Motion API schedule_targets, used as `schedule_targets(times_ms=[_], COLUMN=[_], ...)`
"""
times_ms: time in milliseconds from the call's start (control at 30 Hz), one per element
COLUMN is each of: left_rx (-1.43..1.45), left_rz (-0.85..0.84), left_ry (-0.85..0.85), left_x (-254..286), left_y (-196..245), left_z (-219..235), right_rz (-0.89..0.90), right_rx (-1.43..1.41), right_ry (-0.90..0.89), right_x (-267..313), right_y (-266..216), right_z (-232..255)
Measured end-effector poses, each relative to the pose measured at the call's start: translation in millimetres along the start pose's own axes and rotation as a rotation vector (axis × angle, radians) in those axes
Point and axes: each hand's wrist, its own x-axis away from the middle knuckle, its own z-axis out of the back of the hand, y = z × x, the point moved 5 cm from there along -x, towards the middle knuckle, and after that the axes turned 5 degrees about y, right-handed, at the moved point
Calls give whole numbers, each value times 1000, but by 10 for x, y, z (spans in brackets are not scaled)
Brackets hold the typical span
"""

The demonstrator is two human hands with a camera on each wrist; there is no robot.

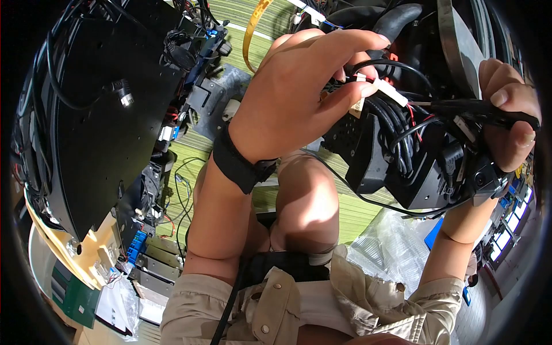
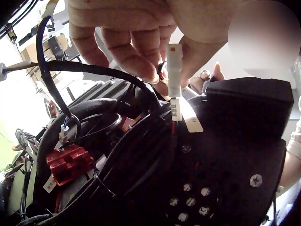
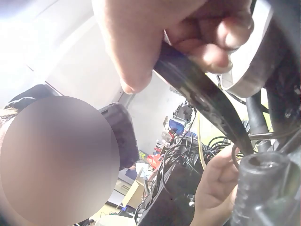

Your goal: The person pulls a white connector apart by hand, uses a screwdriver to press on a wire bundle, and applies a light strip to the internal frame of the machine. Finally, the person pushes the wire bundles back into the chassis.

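My left hand [image 1: 305, 92] reaches over the cable bundle and pinches a small white connector [image 1: 393, 92] between thumb and fingers. In the left wrist view this connector [image 2: 174, 70] stands upright, with red and black wires and paper labels [image 2: 192, 115] beside it. My right hand [image 1: 509, 109] grips a slim black tapered tool [image 1: 460, 107], tweezers by its look, its tip pointing left toward the connector. In the right wrist view the tool [image 3: 202, 94] slants down from the thumb and fingers to the wiring. Black cables [image 1: 391, 129] run bundled beneath both hands.
A black perforated bracket [image 2: 235, 155] borders the wiring, near a red connector [image 2: 70, 162]. A large black panel [image 1: 109, 115] with electronics stands at left. Clear plastic wrap [image 1: 379, 241] lies at lower right. A loose cable [image 1: 356, 192] crosses in front of the knees.
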Motion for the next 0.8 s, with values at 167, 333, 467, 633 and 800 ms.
schedule_targets(times_ms=[167, 333, 467, 633, 800], left_rx=[-10, -5, -6, -17, -16], left_rz=[3, 4, 2, -15, -8], left_ry=[-1, -9, 4, 2, 6], left_x=[-1, -2, -3, -3, -2], left_y=[-8, -12, -10, 0, -5], left_z=[3, 5, 6, 11, 8], right_rz=[-1, -4, -25, -102, -106], right_rx=[68, 85, 96, 3, -37], right_ry=[-26, 22, 141, -66, -55], right_x=[-4, -72, -110, -5, -24], right_y=[13, -15, -48, 34, -11], right_z=[10, -107, -169, 34, -5])
